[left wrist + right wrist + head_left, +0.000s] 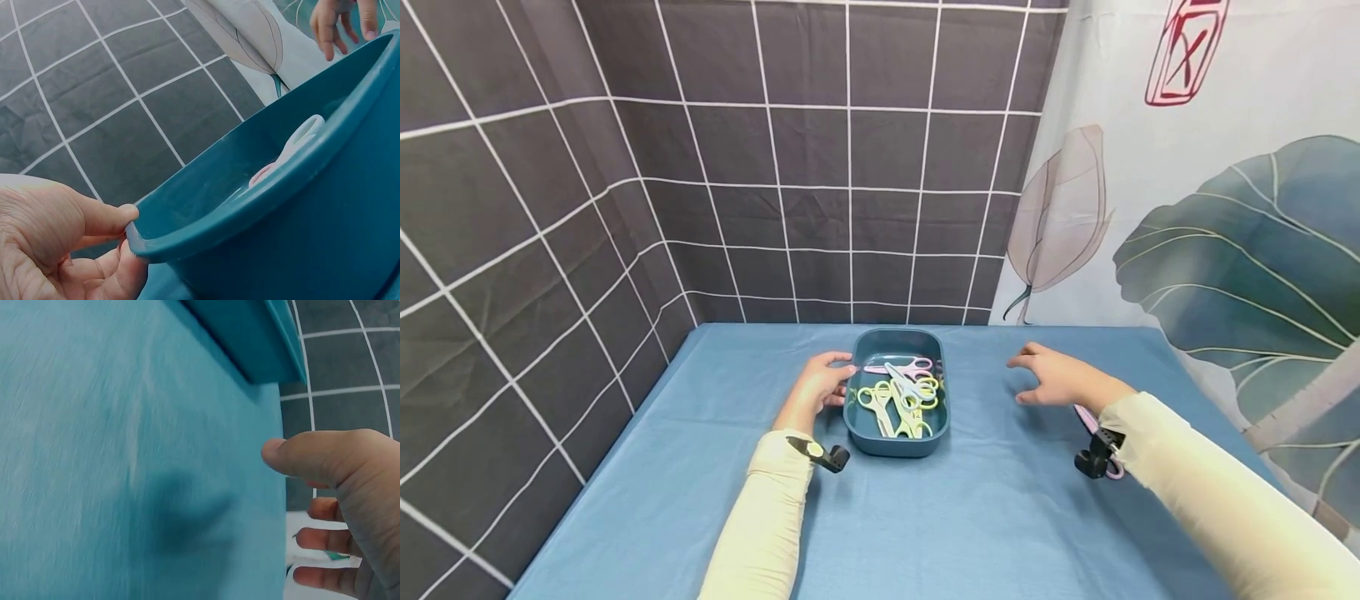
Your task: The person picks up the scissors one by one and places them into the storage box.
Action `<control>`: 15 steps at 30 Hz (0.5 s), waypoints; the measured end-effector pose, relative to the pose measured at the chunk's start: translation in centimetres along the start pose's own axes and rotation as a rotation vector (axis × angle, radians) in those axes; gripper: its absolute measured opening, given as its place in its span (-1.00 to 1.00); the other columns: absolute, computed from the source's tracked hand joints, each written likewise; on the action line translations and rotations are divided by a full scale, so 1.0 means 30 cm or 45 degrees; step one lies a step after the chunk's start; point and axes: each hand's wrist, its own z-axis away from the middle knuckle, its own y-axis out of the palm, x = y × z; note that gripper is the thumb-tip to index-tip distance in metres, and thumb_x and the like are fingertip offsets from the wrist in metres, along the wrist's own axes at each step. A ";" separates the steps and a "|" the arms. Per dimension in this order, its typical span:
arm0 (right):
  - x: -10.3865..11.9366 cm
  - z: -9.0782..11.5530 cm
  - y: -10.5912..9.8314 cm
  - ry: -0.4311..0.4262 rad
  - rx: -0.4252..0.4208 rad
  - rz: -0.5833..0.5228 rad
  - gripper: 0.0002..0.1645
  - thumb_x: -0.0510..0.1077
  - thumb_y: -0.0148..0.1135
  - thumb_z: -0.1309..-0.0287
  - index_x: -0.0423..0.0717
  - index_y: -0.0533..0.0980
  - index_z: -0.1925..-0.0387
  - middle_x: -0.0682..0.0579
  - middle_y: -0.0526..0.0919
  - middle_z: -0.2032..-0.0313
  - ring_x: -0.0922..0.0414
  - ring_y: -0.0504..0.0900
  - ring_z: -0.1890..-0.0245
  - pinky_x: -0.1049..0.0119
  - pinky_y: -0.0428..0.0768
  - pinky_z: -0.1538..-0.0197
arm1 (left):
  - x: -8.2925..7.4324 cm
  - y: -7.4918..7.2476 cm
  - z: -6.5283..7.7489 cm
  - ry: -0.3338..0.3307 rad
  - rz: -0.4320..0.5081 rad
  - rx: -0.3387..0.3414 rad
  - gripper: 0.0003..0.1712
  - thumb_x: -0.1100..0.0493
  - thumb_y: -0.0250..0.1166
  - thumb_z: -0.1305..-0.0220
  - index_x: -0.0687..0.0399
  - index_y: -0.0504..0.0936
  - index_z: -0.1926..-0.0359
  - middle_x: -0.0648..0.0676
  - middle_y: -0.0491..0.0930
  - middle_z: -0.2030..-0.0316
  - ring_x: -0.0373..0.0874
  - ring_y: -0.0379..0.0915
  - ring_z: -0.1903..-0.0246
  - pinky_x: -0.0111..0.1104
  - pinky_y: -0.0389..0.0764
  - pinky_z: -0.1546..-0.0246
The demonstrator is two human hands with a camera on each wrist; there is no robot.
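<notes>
A teal plastic bin (897, 447) stands on the blue cloth, holding several pairs of small scissors (880, 405) with pastel yellow-green, pale blue and pink handles. My left hand (822, 382) is at the bin's left side; in the left wrist view its thumb (115, 219) and fingers pinch the rim (206, 228). To the right of the bin, my right hand (1048, 377) hovers over the cloth with fingers spread loosely and nothing in them. Partly hidden under the right wrist lies a pair of pink scissors (1086, 417) on the table.
Blue cloth (970, 525) covers the table. A dark curtain (887, 217) with a white grid hangs behind and along the left. At the back right hangs a white curtain (1097, 275) printed with leaves.
</notes>
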 end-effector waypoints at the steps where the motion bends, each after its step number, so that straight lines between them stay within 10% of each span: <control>1: -0.009 0.008 0.004 0.006 0.003 -0.002 -0.26 -0.01 0.45 -0.14 -0.28 0.48 -0.27 -0.33 0.43 -0.14 -0.24 0.55 -0.09 -0.22 0.55 -0.11 | 0.001 -0.002 0.000 -0.001 0.001 0.000 -0.53 0.21 0.27 -0.44 0.02 0.53 -0.33 0.28 0.61 0.07 -0.20 0.47 0.56 -0.43 0.62 0.63; 15: -0.107 0.155 0.052 0.016 0.057 -0.019 -0.17 0.04 0.52 -0.04 -0.30 0.46 -0.27 -0.36 0.41 -0.11 -0.19 0.56 0.01 -0.19 0.59 0.00 | 0.008 -0.005 -0.009 -0.023 -0.006 -0.005 -0.54 0.19 0.27 -0.44 -0.02 0.53 -0.33 0.26 0.60 0.09 -0.18 0.47 0.56 -0.42 0.62 0.62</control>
